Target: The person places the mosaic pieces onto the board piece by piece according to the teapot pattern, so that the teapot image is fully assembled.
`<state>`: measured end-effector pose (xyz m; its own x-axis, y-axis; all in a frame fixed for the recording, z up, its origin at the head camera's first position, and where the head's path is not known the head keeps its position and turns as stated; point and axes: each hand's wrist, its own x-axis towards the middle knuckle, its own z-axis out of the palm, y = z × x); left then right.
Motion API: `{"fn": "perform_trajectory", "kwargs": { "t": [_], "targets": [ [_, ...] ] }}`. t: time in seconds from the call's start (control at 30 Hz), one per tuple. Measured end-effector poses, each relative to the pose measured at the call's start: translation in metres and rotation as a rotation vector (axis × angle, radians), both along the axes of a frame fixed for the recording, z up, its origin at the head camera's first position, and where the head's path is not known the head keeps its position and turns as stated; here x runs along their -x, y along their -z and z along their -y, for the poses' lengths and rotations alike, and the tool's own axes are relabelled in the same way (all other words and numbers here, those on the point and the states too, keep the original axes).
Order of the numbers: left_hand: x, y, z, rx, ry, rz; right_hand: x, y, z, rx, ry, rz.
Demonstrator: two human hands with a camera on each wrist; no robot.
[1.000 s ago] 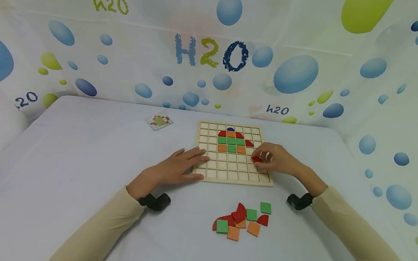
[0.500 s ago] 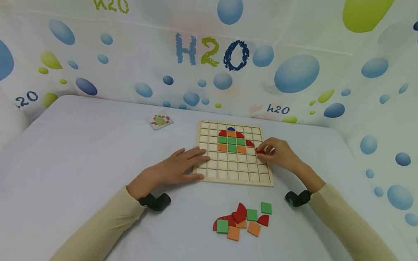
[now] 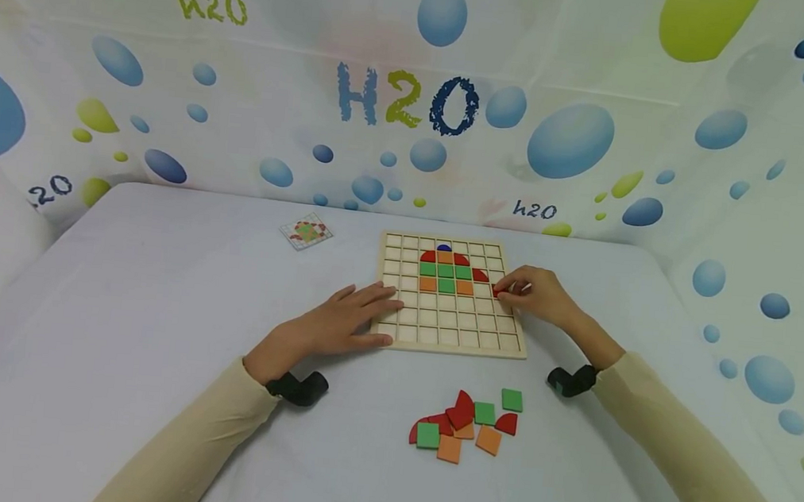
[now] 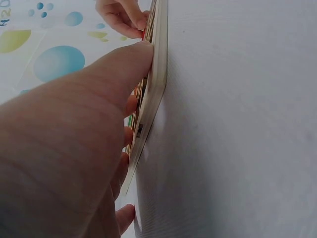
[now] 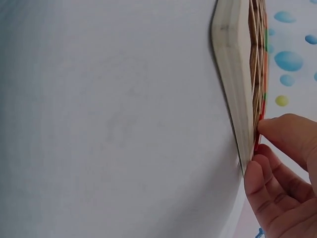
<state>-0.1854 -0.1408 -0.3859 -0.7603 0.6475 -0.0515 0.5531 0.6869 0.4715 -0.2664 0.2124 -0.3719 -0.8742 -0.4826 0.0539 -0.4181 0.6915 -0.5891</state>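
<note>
red piece is pinched by right hand at right edge of gridded wooden board, left edge touched by spread left hand, flat squares, rounded wedges strewn on white cloth

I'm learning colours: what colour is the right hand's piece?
The piece is red, clearest in the head view.

Behind the white-covered bench hangs a white droplet-printed cloth. A square printed card lies left of the pale wooden grid board. Green square tiles sit in the board, the blue half-round tile farther back; loose red, green and orange tiles lie before it. The left grip is on its left side, the right grip and a flat red tile at its right.
</note>
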Motion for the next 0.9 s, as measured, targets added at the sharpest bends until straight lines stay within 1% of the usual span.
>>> {"fn": "perform_trajectory", "kwargs": {
  "t": [0.17,0.4,0.63,0.77,0.9],
  "targets": [
    [0.000,0.001,-0.001,0.006,-0.001,0.004,-0.002,0.000,0.000,0.014,0.005,0.011],
    [0.001,0.002,-0.001,0.010,0.003,0.002,-0.003,0.006,-0.008,0.057,-0.005,0.024],
    [0.000,0.001,0.000,0.009,-0.002,0.004,-0.014,0.004,-0.011,0.097,-0.025,0.070],
    [0.000,0.003,0.001,0.006,-0.005,0.000,-0.022,0.002,-0.009,0.113,-0.063,0.069],
    [0.000,0.003,0.002,0.001,-0.006,0.000,-0.029,0.001,-0.004,0.137,-0.132,0.043]
  ]
}}
